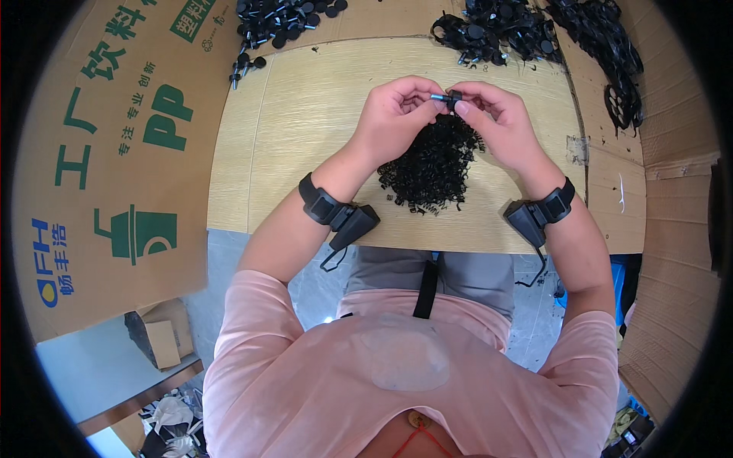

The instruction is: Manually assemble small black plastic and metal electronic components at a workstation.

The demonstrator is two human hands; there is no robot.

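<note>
Over the far middle of the table, both my hands meet at one small part, a bolt with a black round head and a shiny metal shank. My left hand is closed, its fingertips at the shank's end. Thumb and fingers of my right hand pinch the black end. Whether a separate small piece sits on the bolt there is too small to tell. Just below my hands lies a loose pile of tiny black plastic pieces, partly covered by my left hand.
Black-headed bolts lie heaped at the far left of the table. Another heap of black parts sits far right, beside a tangle of black strips. Cardboard walls stand left and right.
</note>
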